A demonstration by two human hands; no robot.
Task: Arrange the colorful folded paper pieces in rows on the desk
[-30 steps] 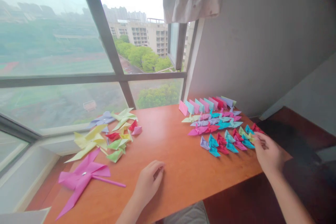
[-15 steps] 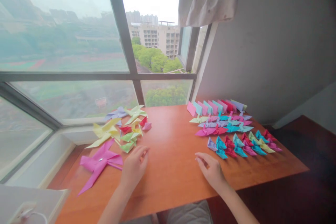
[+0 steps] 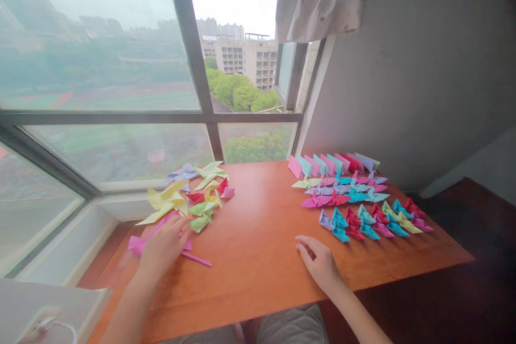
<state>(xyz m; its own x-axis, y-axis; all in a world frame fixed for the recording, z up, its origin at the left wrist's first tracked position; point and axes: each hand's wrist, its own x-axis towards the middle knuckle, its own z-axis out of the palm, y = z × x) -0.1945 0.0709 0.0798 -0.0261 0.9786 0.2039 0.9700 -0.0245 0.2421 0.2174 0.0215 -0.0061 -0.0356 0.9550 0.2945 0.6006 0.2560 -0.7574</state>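
My left hand (image 3: 165, 244) lies over a magenta paper pinwheel (image 3: 137, 245) on the left of the table, its fingers curled closed on the paper. The hand and forearm hide the pinwheel's middle and lower blade, while its stick (image 3: 197, 260) points right. Right of centre, my right hand (image 3: 319, 263) rests low over the tabletop, loosely curled. A gap shows between its thumb and forefinger, and nothing is in it. Nearest to that hand is a pale purple folded paper boat (image 3: 325, 220), at the end of rows of similar coloured boats (image 3: 367, 231).
Behind my left hand are yellow (image 3: 163, 201), purple (image 3: 183, 173) and pale green (image 3: 210, 173) pinwheels, with small folded pieces (image 3: 200, 221) beside them. Paper cranes (image 3: 330, 191) and standing folded cards (image 3: 295, 166) line the wooden table's (image 3: 258, 215) back right. A window borders the far side.
My left hand has moved left from the tabletop onto the magenta pinwheel, exposing more of its stick. My right hand has barely moved. The view has shifted slightly.
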